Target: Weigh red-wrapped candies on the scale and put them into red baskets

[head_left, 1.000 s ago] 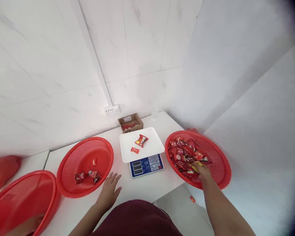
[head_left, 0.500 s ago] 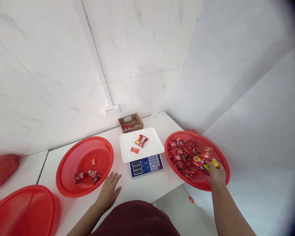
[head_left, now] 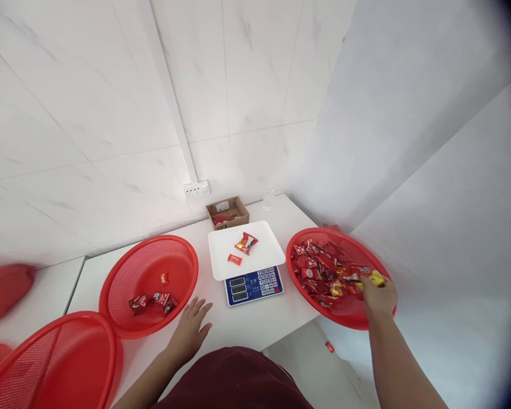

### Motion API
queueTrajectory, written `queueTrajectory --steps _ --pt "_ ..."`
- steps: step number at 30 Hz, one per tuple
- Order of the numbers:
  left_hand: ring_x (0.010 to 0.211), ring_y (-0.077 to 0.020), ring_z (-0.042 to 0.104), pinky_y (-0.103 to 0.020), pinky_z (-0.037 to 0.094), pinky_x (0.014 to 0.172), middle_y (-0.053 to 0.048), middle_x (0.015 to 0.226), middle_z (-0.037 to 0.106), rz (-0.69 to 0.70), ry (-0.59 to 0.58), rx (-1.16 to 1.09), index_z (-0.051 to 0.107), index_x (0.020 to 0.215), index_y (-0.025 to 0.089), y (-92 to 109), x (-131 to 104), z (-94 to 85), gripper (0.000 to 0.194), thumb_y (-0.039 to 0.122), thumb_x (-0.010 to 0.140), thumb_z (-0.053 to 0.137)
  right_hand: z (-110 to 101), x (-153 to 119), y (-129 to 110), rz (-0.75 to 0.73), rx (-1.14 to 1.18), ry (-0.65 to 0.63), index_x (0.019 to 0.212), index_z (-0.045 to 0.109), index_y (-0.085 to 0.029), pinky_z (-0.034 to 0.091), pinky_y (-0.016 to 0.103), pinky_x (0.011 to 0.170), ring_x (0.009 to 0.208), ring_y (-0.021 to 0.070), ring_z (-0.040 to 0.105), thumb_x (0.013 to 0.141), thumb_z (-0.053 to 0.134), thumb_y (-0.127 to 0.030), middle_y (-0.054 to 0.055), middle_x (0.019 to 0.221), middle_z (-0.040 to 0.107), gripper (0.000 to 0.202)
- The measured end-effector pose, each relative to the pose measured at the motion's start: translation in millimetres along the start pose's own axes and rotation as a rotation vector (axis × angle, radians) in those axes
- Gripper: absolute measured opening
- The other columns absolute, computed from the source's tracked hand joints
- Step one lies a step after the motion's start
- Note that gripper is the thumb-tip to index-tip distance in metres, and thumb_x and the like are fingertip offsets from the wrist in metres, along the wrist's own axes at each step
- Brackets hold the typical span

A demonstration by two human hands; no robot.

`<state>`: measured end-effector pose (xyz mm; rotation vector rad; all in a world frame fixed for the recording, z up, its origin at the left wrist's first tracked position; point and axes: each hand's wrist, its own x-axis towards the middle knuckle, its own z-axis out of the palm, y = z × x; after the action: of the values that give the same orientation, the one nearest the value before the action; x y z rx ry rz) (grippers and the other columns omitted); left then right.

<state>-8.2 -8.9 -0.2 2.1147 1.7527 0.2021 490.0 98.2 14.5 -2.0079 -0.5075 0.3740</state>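
My right hand [head_left: 380, 294] is inside the right red basket [head_left: 343, 234], its fingers closed on a yellow-wrapped candy [head_left: 377, 278]. Red-wrapped candies [head_left: 319, 267] fill much of that basket. Fingers apart, my left hand [head_left: 191, 329] rests at the table's front edge, beside the left red basket [head_left: 147, 241], and holds nothing. A few wrapped candies [head_left: 162, 299] lie in that basket's bottom. Between the baskets stands a blue digital scale [head_left: 254, 286] with a white tray [head_left: 264, 250]. On the tray sit a larger red packet [head_left: 246, 243] and a small red candy [head_left: 234, 259].
An open cardboard box [head_left: 228, 213] with red packets stands behind the scale, below a wall socket [head_left: 196, 189]. Another red basket [head_left: 80, 369] is at the lower left, and a red bag [head_left: 6, 292] lies farther left. One red wrapper [head_left: 329, 346] is on the floor.
My right hand has shifted slightly right within the basket, still gripping the yellow candy. The lower-left basket appears farther right, now against the left basket. My left hand stays almost in place.
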Motion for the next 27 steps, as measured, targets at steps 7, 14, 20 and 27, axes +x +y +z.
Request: queueTrajectory --steps 7,14,20,27 --pt "0.138 -0.0278 0.033 -0.05 0.027 0.113 -0.009 0.14 0.05 -0.085 -0.049 -0.321 0.052 0.13 0.023 30 12 -26.4 0.047 0.027 0.084 0.052 10 -50 -49 0.085 0.32 -0.396 0.1 0.056 -0.024 0.051 0.03 0.057 0.065 0.0146 0.057 0.052 0.071 -0.034 -0.004 0.079 0.058 0.051" --pt "0.119 -0.0249 0.052 -0.042 0.045 0.095 -0.015 0.139 0.046 -0.255 -0.243 -1.377 0.035 0.139 0.024 90 40 -55.7 0.072 0.048 0.078 0.065 42 -178 -80 0.01 0.204 -1.339 0.094 0.054 -0.023 0.04 0.02 0.047 0.053 0.0085 0.05 0.059 0.072 -0.029 -0.008 0.063 0.053 0.039" --pt "0.071 -0.0127 0.062 -0.03 0.049 0.07 -0.005 0.091 0.065 -0.487 -0.181 -1.578 0.056 0.099 0.017 84 37 -48.5 0.05 0.045 0.064 0.078 64 -230 -73 0.07 0.151 -1.621 0.098 0.058 -0.023 0.044 0.021 0.052 0.062 0.0093 0.055 0.063 0.074 -0.028 -0.005 0.075 0.061 0.04" --pt "0.066 -0.0089 0.06 -0.027 0.048 0.071 0.0 0.083 0.065 -0.68 -0.054 -1.647 0.052 0.092 0.018 59 19 -48.6 0.039 0.037 0.068 0.075 126 -191 -74 0.362 0.316 -1.125 0.118 0.047 -0.027 0.049 0.023 0.048 0.056 0.0108 0.059 0.068 0.074 -0.039 -0.003 0.073 0.063 0.058"
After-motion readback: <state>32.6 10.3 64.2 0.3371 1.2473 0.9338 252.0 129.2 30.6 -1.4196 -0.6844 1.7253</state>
